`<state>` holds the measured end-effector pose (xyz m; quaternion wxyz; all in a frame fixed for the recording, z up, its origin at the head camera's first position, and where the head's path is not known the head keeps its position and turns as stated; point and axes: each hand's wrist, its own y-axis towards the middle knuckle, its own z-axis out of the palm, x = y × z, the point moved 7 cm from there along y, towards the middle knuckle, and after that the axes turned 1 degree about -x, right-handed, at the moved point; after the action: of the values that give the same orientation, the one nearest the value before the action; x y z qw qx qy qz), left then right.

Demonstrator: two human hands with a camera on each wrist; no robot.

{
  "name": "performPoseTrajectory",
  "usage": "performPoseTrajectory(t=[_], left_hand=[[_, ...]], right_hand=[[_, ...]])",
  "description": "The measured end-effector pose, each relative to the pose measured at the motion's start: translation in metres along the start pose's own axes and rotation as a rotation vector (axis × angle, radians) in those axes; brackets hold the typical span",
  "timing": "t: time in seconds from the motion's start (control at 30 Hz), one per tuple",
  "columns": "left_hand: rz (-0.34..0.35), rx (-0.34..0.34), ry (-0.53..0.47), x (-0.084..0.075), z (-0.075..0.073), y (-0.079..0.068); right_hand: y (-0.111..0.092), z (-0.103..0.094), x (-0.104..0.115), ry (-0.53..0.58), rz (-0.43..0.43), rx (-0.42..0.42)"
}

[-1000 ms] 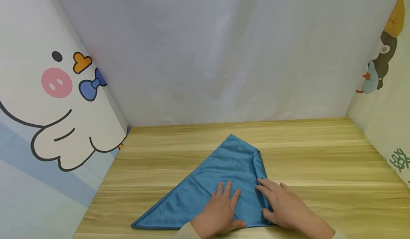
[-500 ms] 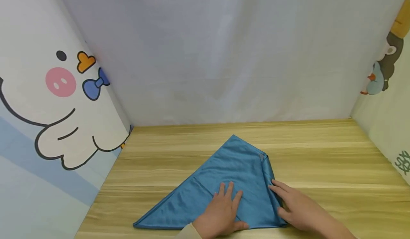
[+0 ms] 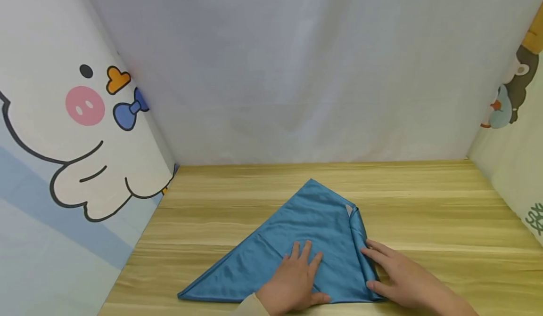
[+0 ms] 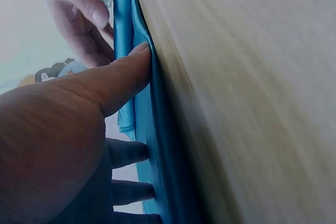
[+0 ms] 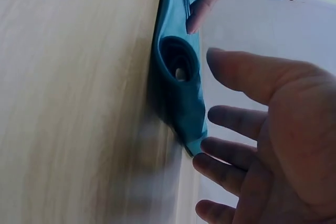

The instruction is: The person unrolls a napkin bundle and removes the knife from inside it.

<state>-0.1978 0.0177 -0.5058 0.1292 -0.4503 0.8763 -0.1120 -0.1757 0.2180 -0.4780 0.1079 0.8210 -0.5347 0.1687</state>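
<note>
A pale curtain (image 3: pixel 271 71) rises behind the table's (image 3: pixel 445 203) back edge, its top cut off. White printed panels close in both sides: the left panel (image 3: pixel 29 240) stands along the left edge with a large cartoon bird (image 3: pixel 131 160), and the right panel (image 3: pixel 500 165) runs along the right edge, where a printed figure (image 3: pixel 518 90) is cropped. The table's near edge is out of the head view.

The blue satin cloth (image 3: pixel 305 222) lies folded on the near part of the table, one corner pointing toward the back edge, another toward the left edge. Its right side is rolled; the right wrist view shows the roll's hollow end, dark inside.

The left hand (image 3: pixel 294 278) rests flat on the cloth near its near edge, fingers spread, hiding what lies beneath. The right hand (image 3: pixel 399 276) has loosely extended fingers, fingertips at the roll, grasping nothing. A cream sleeve (image 3: pixel 250 305) shows on the left; the right forearm is cut off.

Near the roll's far end sits a small pale patch (image 3: pixel 349 210), too small to identify.
</note>
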Motion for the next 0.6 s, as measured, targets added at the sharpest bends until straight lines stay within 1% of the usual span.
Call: performPoseTrajectory(t=[0.1,0.23,0.33,0.43,0.6], left_hand=[[-0.003,0.004,-0.011,0.001,0.001,0.0],[-0.001,0.013,-0.017,0.003,0.002,0.0],[0.002,0.013,-0.016,0.006,0.004,0.0],[0.015,-0.001,0.0,0.01,0.005,-0.001],[0.021,-0.012,0.005,0.021,0.005,-0.006]], right_hand=[[-0.002,0.0,0.0,-0.013,-0.037,0.027],[-0.003,0.003,-0.001,-0.019,-0.06,0.043],[-0.002,0.005,0.0,-0.018,-0.07,0.031],[0.0,0.009,0.003,-0.019,-0.074,0.021],[0.005,0.013,0.012,-0.022,-0.097,0.006]])
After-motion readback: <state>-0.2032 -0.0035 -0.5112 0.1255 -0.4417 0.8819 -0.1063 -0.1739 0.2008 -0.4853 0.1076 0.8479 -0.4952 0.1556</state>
